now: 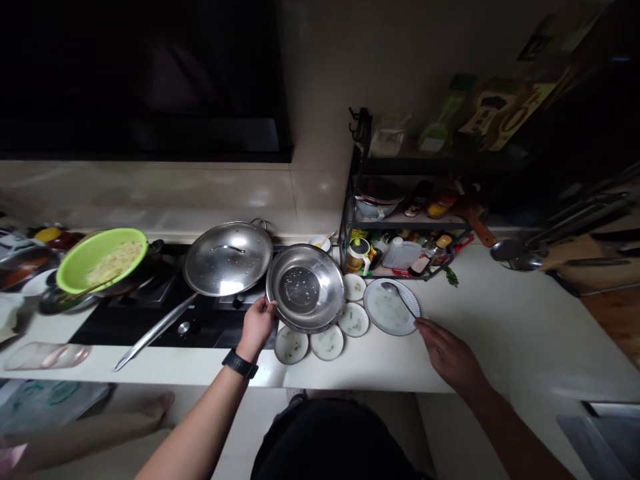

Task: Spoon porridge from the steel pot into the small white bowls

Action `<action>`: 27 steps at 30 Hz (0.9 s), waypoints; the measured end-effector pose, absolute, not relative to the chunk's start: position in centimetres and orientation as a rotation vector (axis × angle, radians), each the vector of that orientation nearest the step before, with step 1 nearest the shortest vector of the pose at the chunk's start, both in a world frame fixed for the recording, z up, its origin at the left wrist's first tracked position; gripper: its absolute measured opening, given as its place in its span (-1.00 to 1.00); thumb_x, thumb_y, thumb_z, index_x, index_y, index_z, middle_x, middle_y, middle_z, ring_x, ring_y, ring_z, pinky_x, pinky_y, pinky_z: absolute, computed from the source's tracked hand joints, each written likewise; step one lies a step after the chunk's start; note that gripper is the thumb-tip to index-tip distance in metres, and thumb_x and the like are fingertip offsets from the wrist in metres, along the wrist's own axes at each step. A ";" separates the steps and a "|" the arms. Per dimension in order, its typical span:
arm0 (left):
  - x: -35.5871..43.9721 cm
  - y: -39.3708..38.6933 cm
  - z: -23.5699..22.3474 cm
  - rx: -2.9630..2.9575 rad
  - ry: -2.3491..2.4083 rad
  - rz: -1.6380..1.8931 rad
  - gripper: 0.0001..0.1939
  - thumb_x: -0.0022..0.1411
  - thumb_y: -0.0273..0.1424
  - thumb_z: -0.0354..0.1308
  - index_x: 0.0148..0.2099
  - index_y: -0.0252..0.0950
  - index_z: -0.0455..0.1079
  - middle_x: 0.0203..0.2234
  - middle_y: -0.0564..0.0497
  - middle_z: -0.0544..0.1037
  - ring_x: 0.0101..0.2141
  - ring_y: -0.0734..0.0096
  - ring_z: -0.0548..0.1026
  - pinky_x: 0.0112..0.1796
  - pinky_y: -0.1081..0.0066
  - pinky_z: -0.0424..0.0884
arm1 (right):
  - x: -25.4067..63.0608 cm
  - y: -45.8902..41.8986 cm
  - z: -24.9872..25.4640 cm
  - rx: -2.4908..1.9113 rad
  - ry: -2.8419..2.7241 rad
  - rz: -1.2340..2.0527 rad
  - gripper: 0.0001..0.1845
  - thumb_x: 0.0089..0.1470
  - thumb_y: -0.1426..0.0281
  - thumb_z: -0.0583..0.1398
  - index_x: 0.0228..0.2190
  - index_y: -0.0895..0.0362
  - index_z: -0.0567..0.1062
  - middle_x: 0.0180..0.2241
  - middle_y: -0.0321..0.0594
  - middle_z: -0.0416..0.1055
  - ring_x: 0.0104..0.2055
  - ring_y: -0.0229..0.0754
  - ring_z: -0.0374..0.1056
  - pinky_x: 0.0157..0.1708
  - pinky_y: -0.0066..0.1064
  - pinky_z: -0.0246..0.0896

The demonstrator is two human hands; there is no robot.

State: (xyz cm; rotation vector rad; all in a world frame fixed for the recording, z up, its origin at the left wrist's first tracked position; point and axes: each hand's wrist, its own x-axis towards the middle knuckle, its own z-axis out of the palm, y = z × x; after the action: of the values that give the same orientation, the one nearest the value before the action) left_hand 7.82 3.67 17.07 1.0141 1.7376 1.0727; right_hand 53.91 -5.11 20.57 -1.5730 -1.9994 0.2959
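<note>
My left hand (257, 323), a black watch on its wrist, grips the near-left rim of a steel bowl (306, 287) that holds a few scraps and rests over several small white dishes (327, 342). My right hand (445, 352) reaches to the near-right edge of a striped white plate (391, 307). Its fingertips touch the end of a spoon (399, 295) lying across that plate. Whether the fingers pinch the handle is unclear.
A lidded steel pan (227, 259) with a long handle sits on the black cooktop (150, 313). A green bowl (101, 257) of noodles stands at left. A black rack (400, 220) of jars and condiments stands behind the plate. A ladle (510, 250) lies at right.
</note>
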 end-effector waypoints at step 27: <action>7.3 2.3 17.8 1.047 1.704 1.073 -0.66 0.11 -0.07 0.21 -0.43 -0.22 0.28 -0.61 0.10 0.41 -0.51 0.39 0.38 -0.40 0.41 0.31 | 43.8 0.1 18.1 -1.349 -0.530 1.337 -0.58 -0.25 0.13 0.52 -0.43 0.13 0.57 -0.35 -0.08 0.64 -0.31 0.10 0.62 -0.15 0.01 0.58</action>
State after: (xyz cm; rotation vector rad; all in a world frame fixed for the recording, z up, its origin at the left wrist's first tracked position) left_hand 7.28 2.30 17.81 1.0468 1.7044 1.0729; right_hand 43.79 0.14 18.07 -1.3495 -0.5303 1.3367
